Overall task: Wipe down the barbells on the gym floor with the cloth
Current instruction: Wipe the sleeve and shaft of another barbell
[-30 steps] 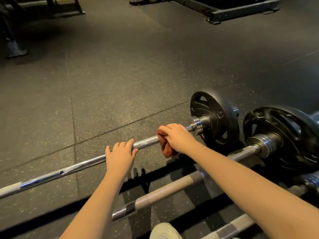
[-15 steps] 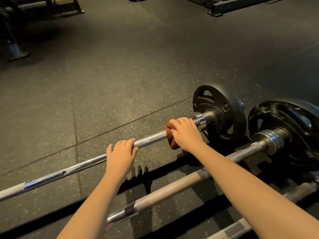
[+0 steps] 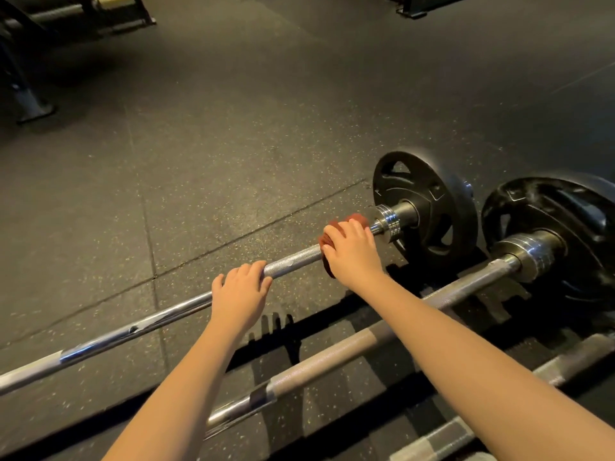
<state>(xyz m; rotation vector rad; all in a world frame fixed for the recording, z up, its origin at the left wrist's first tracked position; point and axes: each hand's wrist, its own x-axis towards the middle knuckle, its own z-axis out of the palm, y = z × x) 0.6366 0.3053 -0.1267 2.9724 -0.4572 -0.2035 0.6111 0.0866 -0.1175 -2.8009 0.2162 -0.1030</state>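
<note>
1. My left hand (image 3: 241, 287) reaches forward on a nearly straight forearm, palm down. Its fingers curl over the top of the far barbell (image 3: 133, 331) and grip the bare shaft.
2. My right hand (image 3: 352, 251) extends across the two nearer bars, also palm down. Its fingers wrap over the cloth (image 3: 357, 219) and clamp it round the same shaft.
3. The cloth is rust-red, soft and bunched. It shows beyond my fingertips and below the heel of the hand, just beside the ribbed chrome collar (image 3: 389, 222).
4. The far barbell lies on the floor (image 3: 233, 161), running diagonally from lower left to upper right.
   - The shaft is polished steel, with cross-hatched knurling between my hands.
   - A pale tape band sits near the left edge of the view.
   - A round black plate (image 3: 429, 207) with cut-out grip holes stands upright just past the collar.
5. The second barbell (image 3: 332, 361) lies parallel and nearer to me. It has a matte tan-grey shaft with a dark tape band, a thick chrome sleeve and a larger black plate (image 3: 549, 234).
6. The third bar (image 3: 565, 364) is only partly visible at lower right, with a dull grey surface.
7. The floor is dark rubber tiling flecked with pale specks, with thin seams between the tiles.
</note>
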